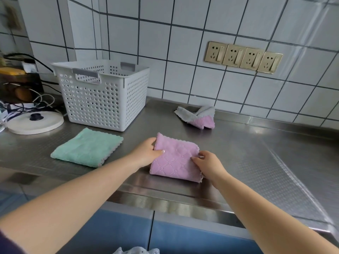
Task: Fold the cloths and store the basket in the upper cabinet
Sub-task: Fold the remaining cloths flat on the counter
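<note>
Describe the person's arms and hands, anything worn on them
Both forearms are bare, with no watch, bracelet, rings or gloves visible on the left hand or right hand. A dark purple sleeve edge shows at the upper left arm.

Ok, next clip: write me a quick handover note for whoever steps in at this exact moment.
Left hand grips the left edge of the pink cloth, thumb on top. Right hand pinches its right edge.
Pink cloth lies folded on the steel counter, front centre. Green cloth is folded flat to its left. A grey-and-pink cloth lies crumpled by the wall.
White basket stands on the counter, back left; I cannot see any cloth inside it.
Left: finish the pink cloth, fold the crumpled one, load the basket, store it in the upper cabinet.
</note>
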{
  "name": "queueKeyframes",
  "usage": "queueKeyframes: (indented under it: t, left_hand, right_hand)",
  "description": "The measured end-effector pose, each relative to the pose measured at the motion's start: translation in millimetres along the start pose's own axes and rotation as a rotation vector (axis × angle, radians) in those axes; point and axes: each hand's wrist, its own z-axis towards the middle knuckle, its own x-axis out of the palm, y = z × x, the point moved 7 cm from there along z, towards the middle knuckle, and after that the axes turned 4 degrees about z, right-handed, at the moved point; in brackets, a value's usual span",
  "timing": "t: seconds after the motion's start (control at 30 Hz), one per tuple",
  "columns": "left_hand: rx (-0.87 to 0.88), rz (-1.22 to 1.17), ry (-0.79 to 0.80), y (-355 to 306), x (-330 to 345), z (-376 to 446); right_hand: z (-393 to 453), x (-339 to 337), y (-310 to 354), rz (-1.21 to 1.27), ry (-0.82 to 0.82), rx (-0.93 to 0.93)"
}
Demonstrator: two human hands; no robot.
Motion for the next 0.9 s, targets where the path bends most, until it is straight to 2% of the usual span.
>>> queueKeyframes:
  t: [0.1,0.27,0.5,0.63,0.77,0.9]
  left_hand:
    - [-0.058,0.066,0.03,3.8,3.7,5.1]
    - [-0.058,0.184,0.05,6.4,5.3,13.4]
    - [-0.162,0.135,0.055,11.8,5.0,19.7]
    - [-0.175,0.123,0.051,8.9,-2.7,23.0]
    - [-0.226,0.037,0.035,9.9,-9.2,23.5]
    - [-0.205,0.061,0.021,9.3,-10.1,27.7]
  right_hand:
    - [2.8,1.9,-0.6,-0.062,0.028,0.01]
    - [5.3,0.8,-2.1,-0.062,0.034,0.049]
    - [11.8,-2.3,-3.7,-0.077,0.067,0.154]
    - [18.5,-20.1,9.3,-0.378,-0.012,0.019]
    - [22.7,-19.7,17.9,-0.398,-0.009,-0.016]
    - [29.6,-14.4,19.1,-0.402,0.028,-0.037]
